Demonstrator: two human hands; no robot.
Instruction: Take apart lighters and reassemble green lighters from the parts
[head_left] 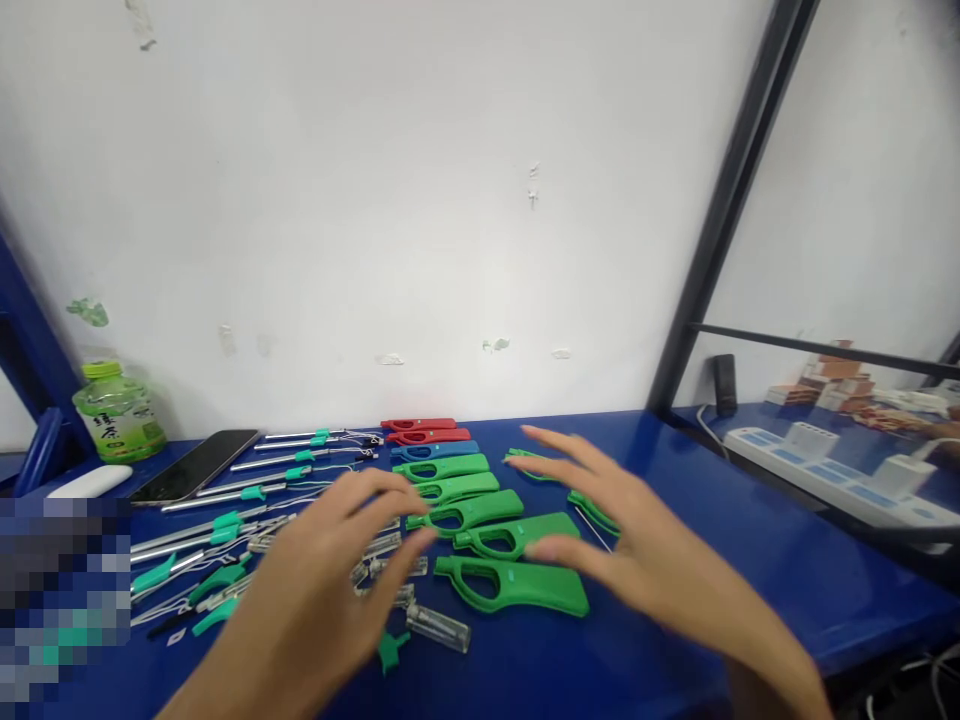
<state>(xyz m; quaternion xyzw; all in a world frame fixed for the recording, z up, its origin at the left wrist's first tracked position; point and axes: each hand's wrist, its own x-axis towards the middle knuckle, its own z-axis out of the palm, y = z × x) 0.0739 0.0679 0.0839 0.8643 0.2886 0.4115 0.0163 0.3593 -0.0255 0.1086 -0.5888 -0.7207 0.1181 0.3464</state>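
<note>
My left hand (330, 580) is over the middle of the table, fingers bent and thumb apart, with nothing visible in it. Under and beside it lie several clear plastic lighter tanks (439, 628) and a small green trigger piece (391, 652). My right hand (615, 510) hovers to the right, fingers spread and holding nothing. Between the hands runs a column of green lighter casings (517, 587), each with a loop opening; a blue casing (442, 452) and red casings (431, 436) lie behind. Another green casing (596, 510) with a thin metal rod is partly hidden by my right hand.
Metal lighter tubes with green pieces and wires (225, 494) spread across the left. Behind them are a phone (199, 466), a white case (90, 481) and a green-labelled bottle (118, 415). A power strip (832, 475) stands beyond the dark frame post (727, 210) on the right.
</note>
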